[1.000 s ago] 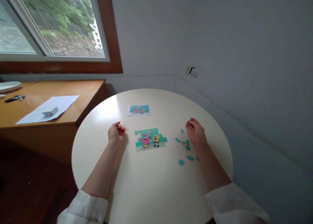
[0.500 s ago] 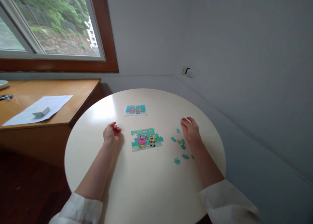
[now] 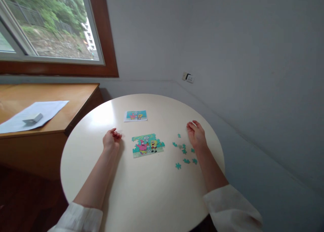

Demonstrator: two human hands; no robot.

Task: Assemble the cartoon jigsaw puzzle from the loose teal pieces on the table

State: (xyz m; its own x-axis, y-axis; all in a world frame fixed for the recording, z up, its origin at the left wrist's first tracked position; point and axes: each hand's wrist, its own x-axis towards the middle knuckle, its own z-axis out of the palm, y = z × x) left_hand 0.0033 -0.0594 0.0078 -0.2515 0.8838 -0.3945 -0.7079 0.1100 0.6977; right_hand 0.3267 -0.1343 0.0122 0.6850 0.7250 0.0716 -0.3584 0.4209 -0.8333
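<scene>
A partly assembled jigsaw puzzle [image 3: 148, 146] lies on the round white table. It shows cartoon figures on a teal background, and its side edges are jagged. My left hand [image 3: 111, 139] rests left of the puzzle, its fingers loosely curled and apart, with nothing in them. To the right, my right hand [image 3: 196, 134] is beside several loose teal puzzle pieces [image 3: 184, 151]. Its fingers are bent and somewhat apart, and no piece shows in them. The nearest single piece [image 3: 179, 135] lies left of that hand. A small reference picture [image 3: 137, 116] with the same cartoon lies behind the puzzle.
The round table [image 3: 149, 188] stands near a grey wall with a socket [image 3: 190, 78]. A wooden desk [image 3: 81, 100] is at the left, carrying white paper [image 3: 54, 108] and a small white box [image 3: 32, 119]. Above the desk is a window [image 3: 60, 29].
The view has turned slightly right, so the whole scene sits further left. My right hand has shifted a little away from the pieces, and more of them show beside its forearm.
</scene>
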